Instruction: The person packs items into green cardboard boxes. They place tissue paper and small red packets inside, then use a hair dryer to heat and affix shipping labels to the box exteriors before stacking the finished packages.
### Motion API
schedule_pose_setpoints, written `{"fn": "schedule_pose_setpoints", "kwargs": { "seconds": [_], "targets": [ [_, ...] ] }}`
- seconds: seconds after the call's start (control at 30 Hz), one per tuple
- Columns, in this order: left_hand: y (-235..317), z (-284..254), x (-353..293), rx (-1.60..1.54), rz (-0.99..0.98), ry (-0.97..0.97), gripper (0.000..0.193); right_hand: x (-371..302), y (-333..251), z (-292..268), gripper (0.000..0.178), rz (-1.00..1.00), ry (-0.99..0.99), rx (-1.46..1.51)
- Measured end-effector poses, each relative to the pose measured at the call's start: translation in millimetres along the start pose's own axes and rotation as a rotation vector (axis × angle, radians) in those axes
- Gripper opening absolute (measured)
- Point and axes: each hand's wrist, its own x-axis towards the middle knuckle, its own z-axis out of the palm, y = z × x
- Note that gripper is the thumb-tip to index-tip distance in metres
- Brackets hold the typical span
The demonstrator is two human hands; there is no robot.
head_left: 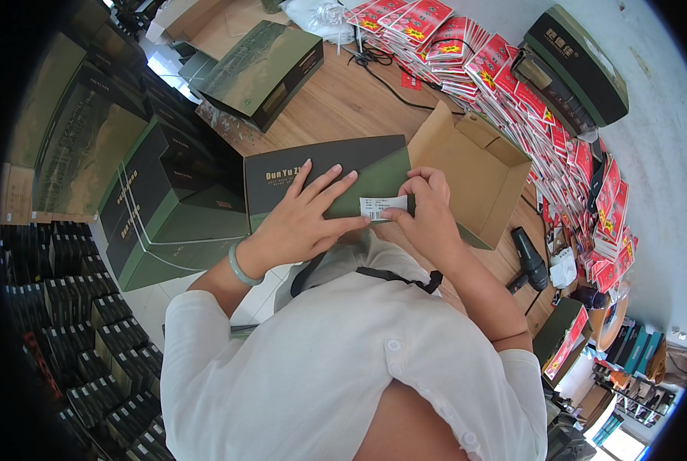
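Note:
A dark grey and green shoebox-like carton (312,163) lies in front of me at the table's near edge, its printed side facing up. My left hand (301,211) rests on it with fingers spread, the thumb reaching to a small white barcode label (374,206) near the carton's lower right. Curled at the carton's right end, my right hand (429,211) has its thumb on the right end of that label, with the forefinger bent beside it. Just right of this hand stands an open brown cardboard box (488,173), its inside facing up.
A green carton (263,73) sits at the back left of the wooden table (351,100). Red printed packets (504,77) are heaped along the wall. A black hair dryer (529,260) and cables lie at right. Strapped cartons (167,200) stand at left, above stacked dark boxes (90,330).

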Motion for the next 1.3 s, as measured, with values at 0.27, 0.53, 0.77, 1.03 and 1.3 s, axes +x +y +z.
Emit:
{"fn": "schedule_pose_setpoints", "kwargs": {
  "seconds": [0.27, 0.53, 0.77, 1.03, 1.3],
  "targets": [
    [1, -1, 1, 0.019, 0.000, 0.009, 0.041, 5, 5, -10, 0.031, 0.092, -0.101, 0.165],
    [2, 0, 1, 0.009, 0.003, 0.013, 0.049, 10, 5, -17, 0.030, 0.044, -0.199, 0.111],
    [2, 0, 0, 0.022, 0.008, 0.006, 0.053, 16, 13, -18, 0.023, 0.007, -0.239, 0.030],
    [3, -3, 1, 0.007, 0.007, -0.014, 0.040, 16, 15, -16, 0.022, 0.018, -0.226, 0.017],
    [0, -4, 2, -0.054, 0.008, -0.031, 0.046, 18, 16, -17, 0.022, -0.007, -0.244, 0.040]
  ]
}}
